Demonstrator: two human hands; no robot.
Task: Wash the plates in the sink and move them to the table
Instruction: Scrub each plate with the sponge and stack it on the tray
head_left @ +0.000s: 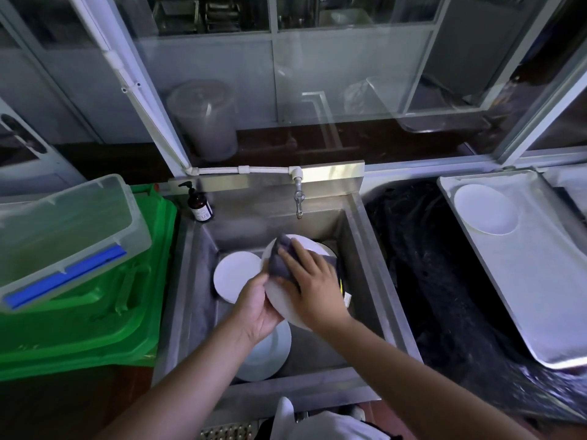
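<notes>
A: Hands status?
B: Both over the square stainless steel sink [365, 249]. Left hand [254, 304] grips the near-left rim of a round white ceramic plate [282, 296], fingers curled under it, plate tilted above the basin. Right hand [309, 281] presses a dark grey cloth [281, 260] flat on the plate face, fingers spread, thumb against the cloth. The hands almost touch.

A: Other plates?
B: Second round white plate [233, 274] lies in the basin just left of the left hand. Third white plate [270, 354] sits below the left wrist at the near wall. Edge of another one shows past the right hand, partly hidden. One washed white plate [484, 209] rests on a pale rectangular metal tray [533, 281], well right of the right hand, on the tabletop.

A: Any labels?
B: Brown pump bottle [199, 203] at the far-left sink corner has a white label; text too small to read. Chrome tap [298, 198] beyond the hands. Green plastic bin [95, 312] with a clear plastic lid box [63, 233] left of the left hand.
</notes>
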